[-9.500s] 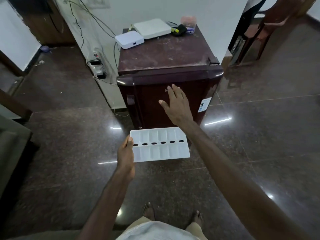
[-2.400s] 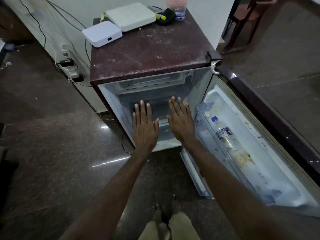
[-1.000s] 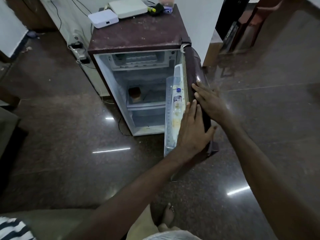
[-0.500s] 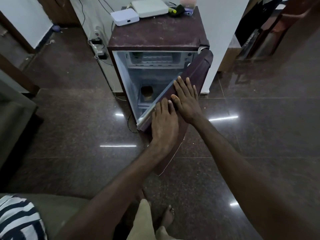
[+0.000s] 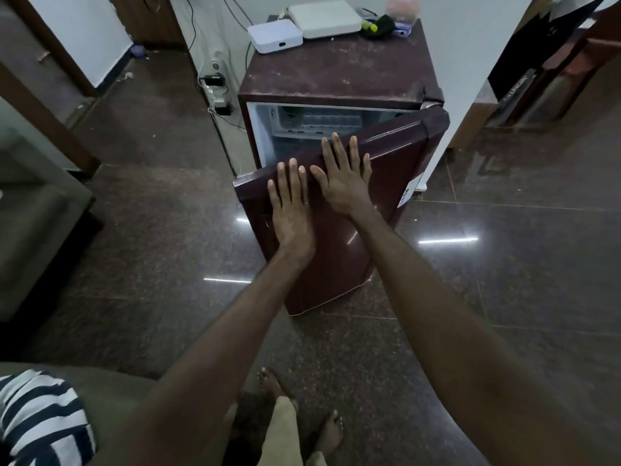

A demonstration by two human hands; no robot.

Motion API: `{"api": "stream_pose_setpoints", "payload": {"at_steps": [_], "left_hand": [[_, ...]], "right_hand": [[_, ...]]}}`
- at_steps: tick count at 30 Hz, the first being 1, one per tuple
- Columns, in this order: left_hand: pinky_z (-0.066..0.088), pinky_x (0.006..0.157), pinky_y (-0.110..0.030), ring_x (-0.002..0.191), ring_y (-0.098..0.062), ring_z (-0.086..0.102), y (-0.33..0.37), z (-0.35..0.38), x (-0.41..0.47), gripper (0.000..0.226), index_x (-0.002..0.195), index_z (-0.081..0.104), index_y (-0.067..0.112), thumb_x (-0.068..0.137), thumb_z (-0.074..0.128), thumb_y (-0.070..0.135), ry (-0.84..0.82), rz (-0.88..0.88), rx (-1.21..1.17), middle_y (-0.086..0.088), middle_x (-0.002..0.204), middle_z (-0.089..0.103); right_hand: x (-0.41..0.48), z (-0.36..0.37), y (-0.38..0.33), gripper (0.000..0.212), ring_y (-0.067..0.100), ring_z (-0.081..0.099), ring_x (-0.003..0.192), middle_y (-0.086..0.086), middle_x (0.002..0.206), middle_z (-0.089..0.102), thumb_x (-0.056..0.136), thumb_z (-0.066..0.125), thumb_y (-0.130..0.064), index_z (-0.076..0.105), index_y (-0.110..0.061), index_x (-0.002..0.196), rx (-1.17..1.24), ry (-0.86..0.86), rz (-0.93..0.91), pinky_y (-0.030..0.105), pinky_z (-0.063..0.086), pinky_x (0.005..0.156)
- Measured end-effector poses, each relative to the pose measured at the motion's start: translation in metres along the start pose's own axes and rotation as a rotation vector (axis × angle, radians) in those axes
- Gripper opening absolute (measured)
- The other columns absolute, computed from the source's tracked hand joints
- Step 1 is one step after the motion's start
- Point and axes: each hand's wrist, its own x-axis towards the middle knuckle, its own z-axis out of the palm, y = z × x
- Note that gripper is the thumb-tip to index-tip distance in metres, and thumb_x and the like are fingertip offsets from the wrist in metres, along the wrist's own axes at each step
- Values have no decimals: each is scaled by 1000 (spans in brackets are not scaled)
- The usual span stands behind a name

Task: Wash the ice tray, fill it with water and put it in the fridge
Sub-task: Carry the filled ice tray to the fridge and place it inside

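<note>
At your lower left a striped cloth [image 5: 40,418] shows at the picture's edge. Further up, a power strip [image 5: 215,92] with plugs hangs on the wall just beside the fridge [image 5: 336,75], which stands on the dark polished floor [image 5: 151,230]. On the fridge's maroon top, at the back, a small white box [image 5: 275,37] sits beside a flat white device [image 5: 324,15].

The door [image 5: 336,257] stands partly open, hinged at your right, and the lit interior shows through the gap above it. In the top compartment lies a pale ridged shape that looks like the ice tray [image 5: 322,122] (only part of it shows over the door's edge).

Your left hand [image 5: 291,203] lies flat on the door's outer face, fingers straight and together, tips just below the door's top edge, holding nothing. Your right hand [image 5: 341,176] is just beside it and a little higher, also flat and empty, fingers spread, tips reaching the top edge. A white sticker [image 5: 408,193] sits on the door further right. Your bare feet [image 5: 268,385] are on the floor below.
</note>
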Motion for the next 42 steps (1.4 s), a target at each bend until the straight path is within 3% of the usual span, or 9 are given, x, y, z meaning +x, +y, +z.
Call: {"api": "stream_pose_setpoints", "payload": {"at_steps": [5,8,13,24,32,42], "left_hand": [[12,130,-48,160,-36,-6,-14,16,42,112,162,-15,2,93,65,39,3,-44,37,-21,172,-13],[11,130,-49,160,-38,-8,-22,22,65,121,161,-18,1,89,71,42,-29,-37,1,-22,171,-15],[4,130,-51,158,-39,-17,-36,23,104,130,158,-24,0,86,74,46,-119,27,-63,-23,167,-27],[3,130,-53,158,-40,-17,-71,54,184,132,161,-15,0,74,81,26,27,300,-229,-21,170,-22],[7,130,-54,159,-41,-13,-67,66,193,127,163,-11,0,73,76,28,79,292,-275,-21,171,-17],[6,130,-53,159,-40,-15,-68,69,193,123,163,-11,1,77,73,27,78,297,-308,-21,171,-18]], "right_hand": [[25,5,0,73,28,-18,159,-4,174,-10,107,26,-61,-1,-28,166,-63,-57,-41,57,-5,127],[38,13,-3,79,32,-18,159,0,174,-12,106,36,-57,-4,-25,166,-110,-39,-54,59,-3,127],[64,25,-14,87,34,-22,157,4,173,-20,104,38,-62,-10,-22,165,-127,-28,-9,59,-7,127],[115,46,-19,88,35,-20,158,7,172,-21,103,34,-67,-10,-23,165,-229,72,63,60,-1,128],[121,60,-21,88,36,-11,160,9,174,-11,102,32,-71,-5,-22,166,-294,188,84,61,3,127],[120,61,-23,84,33,-12,160,7,174,-11,105,29,-69,-5,-22,166,-289,221,96,60,3,127]]}}
